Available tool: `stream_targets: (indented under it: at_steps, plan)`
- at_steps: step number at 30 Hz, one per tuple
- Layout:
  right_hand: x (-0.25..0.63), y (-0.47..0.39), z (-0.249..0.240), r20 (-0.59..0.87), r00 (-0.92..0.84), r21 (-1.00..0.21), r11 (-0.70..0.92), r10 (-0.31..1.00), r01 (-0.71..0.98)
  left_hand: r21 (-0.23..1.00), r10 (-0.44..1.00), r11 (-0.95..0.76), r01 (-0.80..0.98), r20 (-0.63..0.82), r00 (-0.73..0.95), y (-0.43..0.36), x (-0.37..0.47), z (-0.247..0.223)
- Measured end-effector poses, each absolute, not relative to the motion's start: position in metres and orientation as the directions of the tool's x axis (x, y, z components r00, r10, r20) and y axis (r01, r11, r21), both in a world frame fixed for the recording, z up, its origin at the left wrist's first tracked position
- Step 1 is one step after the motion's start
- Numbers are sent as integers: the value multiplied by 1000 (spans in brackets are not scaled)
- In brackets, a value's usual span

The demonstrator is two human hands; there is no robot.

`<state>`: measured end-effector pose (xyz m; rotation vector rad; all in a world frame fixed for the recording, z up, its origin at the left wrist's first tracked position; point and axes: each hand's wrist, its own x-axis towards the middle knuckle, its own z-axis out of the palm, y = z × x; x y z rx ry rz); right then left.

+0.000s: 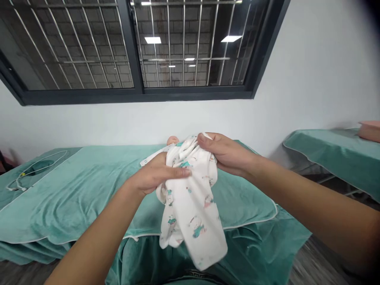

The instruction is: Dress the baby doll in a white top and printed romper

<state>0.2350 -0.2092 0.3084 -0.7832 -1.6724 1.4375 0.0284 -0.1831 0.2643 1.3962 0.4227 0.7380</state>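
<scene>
A white baby garment [197, 198] printed with small cartoon figures hangs from both hands in front of me, bunched at the top. Two long parts, like legs or sleeves, dangle past the front edge of the bed. My left hand [157, 172] grips its left side, thumb lying over the cloth and fingers hidden behind. At the upper right, my right hand [219, 150] pinches the gathered top edge between thumb and fingers. Just behind the cloth shows the head of a baby doll [172, 140]; its body is hidden, and a piece of similar printed cloth [152, 155] lies near it.
A bed with a green velvet cover [89, 178] stands against the white wall [118, 122], under a barred window [136, 51]. A white cord [19, 184] lies coiled at left. On the right, another green-covered bed [326, 142] carries a pink box-like item [369, 131].
</scene>
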Motion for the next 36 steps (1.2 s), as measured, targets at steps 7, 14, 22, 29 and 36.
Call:
stream_targets:
  at_steps: [7, 14, 22, 29, 36]
  plan:
    - [233, -204, 302, 41, -703, -993, 107, 710, 50, 900, 837, -51, -433, 275, 474, -186, 42, 268]
    - [232, -190, 285, 144, -483, -987, 88, 864, -136, 938, 733, 114, -328, 143, 665, -174, 33, 239]
    - [236, -167, 232, -35, -544, -995, -83, 838, -63, 869, 854, 114, -481, 162, 495, -143, 48, 201]
    - [234, -145, 215, 58, -425, -988, -9, 903, -153, 870, 777, 303, -390, 12, 629, -125, 51, 176]
    - [257, -140, 118, -204, -161, -965, -170, 966, 200, 975, 876, 193, -112, -120, 467, -108, 48, 108]
